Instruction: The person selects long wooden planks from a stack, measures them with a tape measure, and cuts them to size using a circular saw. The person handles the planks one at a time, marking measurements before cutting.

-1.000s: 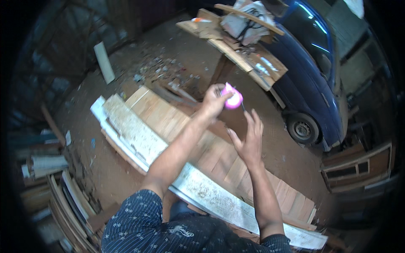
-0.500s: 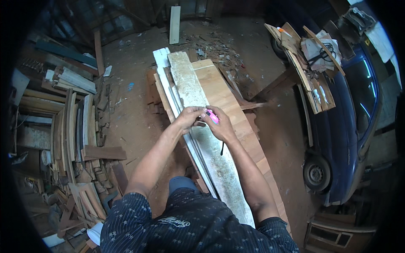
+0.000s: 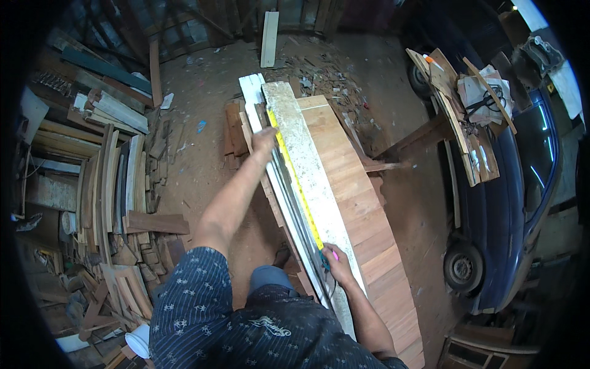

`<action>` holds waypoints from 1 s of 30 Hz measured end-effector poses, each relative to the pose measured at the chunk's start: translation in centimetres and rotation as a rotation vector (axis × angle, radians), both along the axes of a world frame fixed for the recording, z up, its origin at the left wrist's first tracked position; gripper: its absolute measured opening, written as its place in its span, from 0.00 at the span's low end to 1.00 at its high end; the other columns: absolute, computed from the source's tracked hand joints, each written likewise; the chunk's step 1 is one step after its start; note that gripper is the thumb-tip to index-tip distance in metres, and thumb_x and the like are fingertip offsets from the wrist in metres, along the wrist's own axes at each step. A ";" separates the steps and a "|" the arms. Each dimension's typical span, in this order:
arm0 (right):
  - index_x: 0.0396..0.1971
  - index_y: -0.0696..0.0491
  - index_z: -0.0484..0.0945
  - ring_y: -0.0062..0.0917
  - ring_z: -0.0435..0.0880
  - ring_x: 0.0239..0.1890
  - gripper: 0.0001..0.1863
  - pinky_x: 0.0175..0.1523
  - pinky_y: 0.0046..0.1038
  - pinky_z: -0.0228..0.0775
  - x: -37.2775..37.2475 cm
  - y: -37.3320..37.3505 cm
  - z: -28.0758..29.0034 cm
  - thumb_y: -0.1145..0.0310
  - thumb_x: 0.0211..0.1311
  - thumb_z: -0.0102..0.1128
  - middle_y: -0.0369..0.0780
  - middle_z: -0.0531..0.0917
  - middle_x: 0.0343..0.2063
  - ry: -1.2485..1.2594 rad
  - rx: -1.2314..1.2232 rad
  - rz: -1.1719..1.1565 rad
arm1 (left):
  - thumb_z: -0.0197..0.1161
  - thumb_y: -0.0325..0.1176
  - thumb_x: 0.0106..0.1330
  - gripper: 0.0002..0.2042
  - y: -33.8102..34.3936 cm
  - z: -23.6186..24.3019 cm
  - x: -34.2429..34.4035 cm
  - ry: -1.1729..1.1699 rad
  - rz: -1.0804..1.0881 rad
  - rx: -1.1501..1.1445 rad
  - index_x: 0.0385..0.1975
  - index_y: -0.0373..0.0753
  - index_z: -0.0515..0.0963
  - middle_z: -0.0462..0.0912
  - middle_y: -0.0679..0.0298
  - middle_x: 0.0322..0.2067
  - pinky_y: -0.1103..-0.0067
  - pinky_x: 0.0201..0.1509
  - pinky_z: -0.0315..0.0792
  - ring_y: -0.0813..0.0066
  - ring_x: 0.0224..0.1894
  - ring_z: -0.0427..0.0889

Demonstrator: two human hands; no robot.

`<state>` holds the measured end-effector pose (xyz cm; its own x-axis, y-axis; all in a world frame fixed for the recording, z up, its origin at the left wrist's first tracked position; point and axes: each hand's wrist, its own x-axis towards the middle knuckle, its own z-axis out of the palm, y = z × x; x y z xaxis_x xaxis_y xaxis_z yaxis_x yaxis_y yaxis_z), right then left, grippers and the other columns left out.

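Note:
A yellow tape measure blade (image 3: 297,178) lies drawn out along the left edge of a long, pale, stained board (image 3: 305,147). My right hand (image 3: 339,269) is closed around the pink and teal tape measure case (image 3: 332,254) at the near end, with a dark strap hanging from it. Farther up the board, my left hand (image 3: 264,141) has its fingers closed at the blade beside the board's edge. The blade's far end shows beyond that hand. Parts of the fingers are blurred.
Under the board are a wide reddish wooden panel (image 3: 362,212) and white strips (image 3: 252,89). Stacked planks (image 3: 114,178) stand at the left. To the right are a blue car (image 3: 507,209) and a raised wooden surface (image 3: 473,154) with scraps on it. Wood chips litter the floor beyond.
My hands were together at mid-board around the tape measure. Now the left has gone to the far part and the right has come nearer, with the yellow blade pulled out between them.

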<state>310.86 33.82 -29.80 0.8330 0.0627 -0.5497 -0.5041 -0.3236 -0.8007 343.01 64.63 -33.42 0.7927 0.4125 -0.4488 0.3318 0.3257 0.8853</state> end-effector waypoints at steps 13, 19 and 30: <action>0.57 0.56 0.78 0.22 0.80 0.32 0.24 0.36 0.25 0.74 7.4 5.0 -0.1 0.54 0.70 0.58 0.41 0.83 0.37 0.027 -0.039 0.000 | 0.66 0.34 0.68 0.13 -7.3 -8.3 -9.5 -0.019 -0.045 0.123 0.42 0.28 0.81 0.84 0.62 0.26 0.83 0.21 0.70 0.82 0.20 0.78; 0.55 0.55 0.78 0.20 0.77 0.27 0.23 0.29 0.24 0.72 7.9 4.2 -4.1 0.53 0.71 0.58 0.37 0.81 0.33 -0.160 -0.077 0.028 | 0.68 0.45 0.62 0.14 -5.4 -4.1 -3.9 0.177 -0.120 0.391 0.39 0.43 0.88 0.89 0.57 0.39 0.71 0.50 0.78 0.61 0.42 0.88; 0.56 0.53 0.79 0.26 0.80 0.26 0.27 0.27 0.30 0.77 10.2 6.2 -1.1 0.48 0.67 0.58 0.42 0.81 0.29 0.030 -0.070 -0.032 | 0.69 0.46 0.60 0.14 -4.6 -4.5 -1.6 0.256 -0.162 0.576 0.39 0.45 0.88 0.88 0.55 0.40 0.69 0.54 0.77 0.57 0.46 0.87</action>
